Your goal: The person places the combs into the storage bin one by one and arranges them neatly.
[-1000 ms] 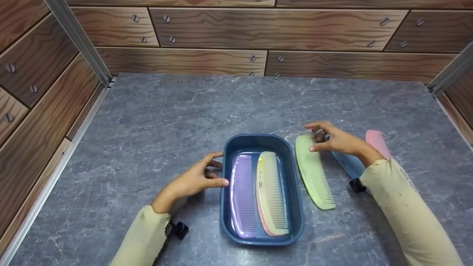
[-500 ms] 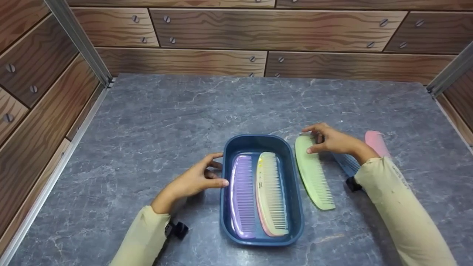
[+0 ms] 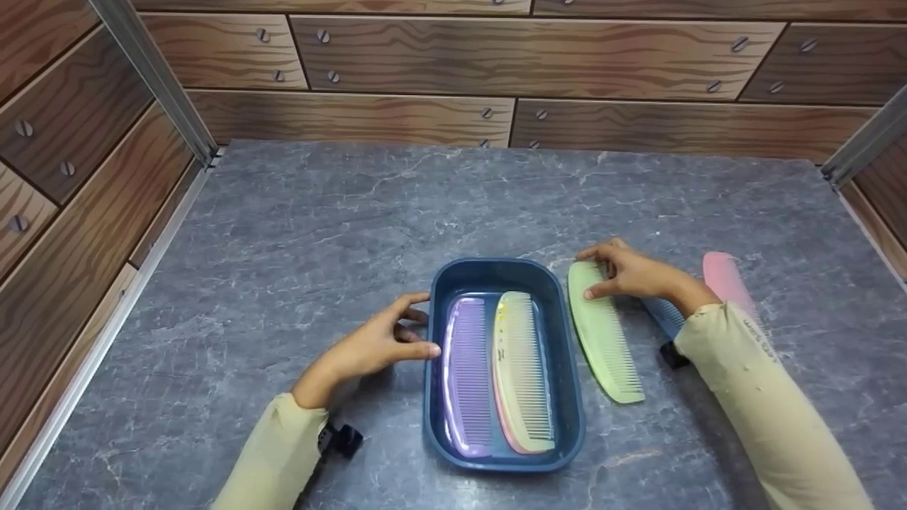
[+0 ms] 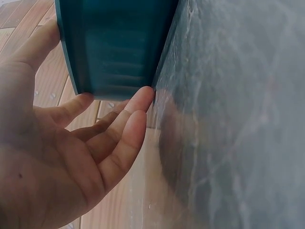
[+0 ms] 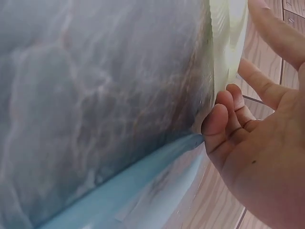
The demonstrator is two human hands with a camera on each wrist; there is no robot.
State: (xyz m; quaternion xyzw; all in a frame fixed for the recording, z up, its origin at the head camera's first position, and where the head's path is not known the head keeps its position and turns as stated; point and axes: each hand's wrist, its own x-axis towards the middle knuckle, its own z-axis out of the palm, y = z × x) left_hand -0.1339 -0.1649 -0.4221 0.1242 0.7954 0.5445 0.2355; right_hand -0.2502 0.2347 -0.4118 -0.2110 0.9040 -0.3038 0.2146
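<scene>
A dark blue tray [image 3: 434, 425] holds a purple comb [image 3: 464, 375] and a pale yellow comb [image 3: 516, 368] with a pink edge showing beneath it. My left hand [image 3: 372, 343] rests at the tray's left side, thumb tip on the rim. In the left wrist view its fingers spread loosely against the tray wall [image 4: 114, 52]. My right hand [image 3: 634, 273] is over the far end of a light green comb [image 3: 602, 340] lying right of the tray. Thumb tip touches the comb's face; the index finger reaches its far end. The other fingers bend lightly beside the teeth in the right wrist view.
A blue comb [image 3: 665, 315] lies partly hidden under my right wrist, with a pink comb [image 3: 726, 276] farther right, partly covered by the sleeve. The grey marbled table [image 3: 397, 205] is bordered by wood-patterned walls [image 3: 538, 57] at the back and sides.
My right hand has shifted slightly left and nearer over the green comb, thumb farther onto its face. The left hand, the tray and the combs have stayed in place.
</scene>
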